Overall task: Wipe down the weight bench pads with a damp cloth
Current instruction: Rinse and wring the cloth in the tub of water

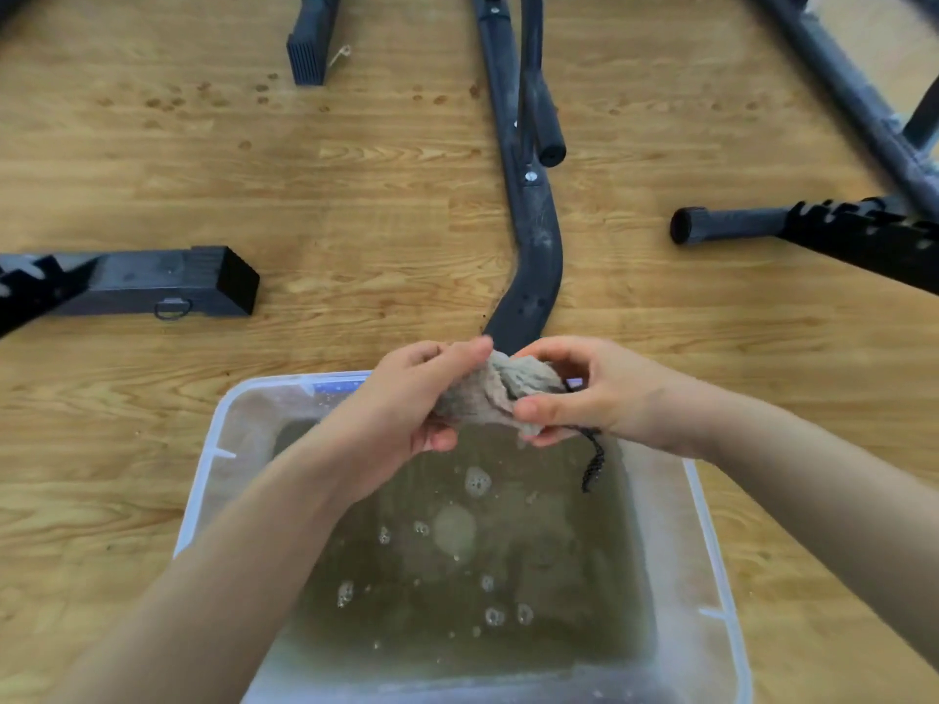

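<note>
A wet grey cloth (495, 391) is bunched between both hands above the far end of a clear plastic tub (203, 480). My left hand (406, 403) grips its left part, thumb on top. My right hand (574, 393) grips its right part with curled fingers. A black cord (594, 462) hangs from under the right hand toward the water. The tub holds murky, bubbly water (472, 566). No bench pad is in view.
Black metal bench frame parts lie on the wooden floor: a curved bar (533, 246) straight ahead, a square foot (167, 282) at left, a tube with a notched bracket (792, 226) at right, another foot (310, 38) far back. Wet spots (173, 101) mark the floor.
</note>
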